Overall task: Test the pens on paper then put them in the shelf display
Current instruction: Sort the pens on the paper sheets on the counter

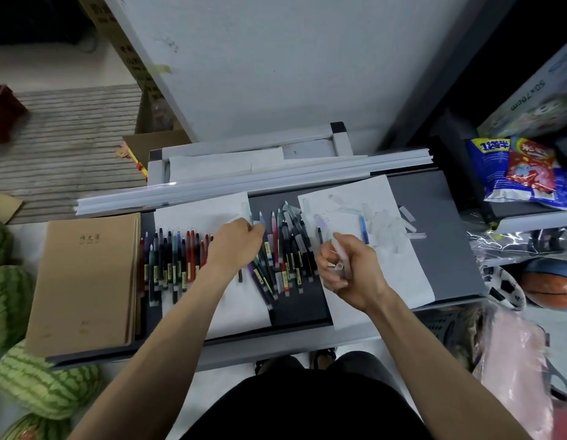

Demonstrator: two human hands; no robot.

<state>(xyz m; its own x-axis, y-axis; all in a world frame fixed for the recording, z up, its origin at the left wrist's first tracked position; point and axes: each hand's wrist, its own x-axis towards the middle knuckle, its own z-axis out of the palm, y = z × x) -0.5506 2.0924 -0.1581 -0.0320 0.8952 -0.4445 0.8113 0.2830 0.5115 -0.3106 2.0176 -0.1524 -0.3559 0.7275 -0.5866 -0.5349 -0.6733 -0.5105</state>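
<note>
Left hand (241,241) pinches blue pen (262,217); right hand (350,274) curls round clear cap (339,260). I'd lift straight up, leaving the pile (287,252) unstirred.

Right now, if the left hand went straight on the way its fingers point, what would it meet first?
The left hand points up-right at the loose pen pile; first in line is the blue-tipped pen at its fingers, though whether they already touch is unclear.

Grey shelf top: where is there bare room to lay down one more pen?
Bare grey shelf right of the right sheet, and that sheet's near corner. Crowded: the pens heaped between the two sheets, the row on the left sheet, the clear caps farther back.
</note>
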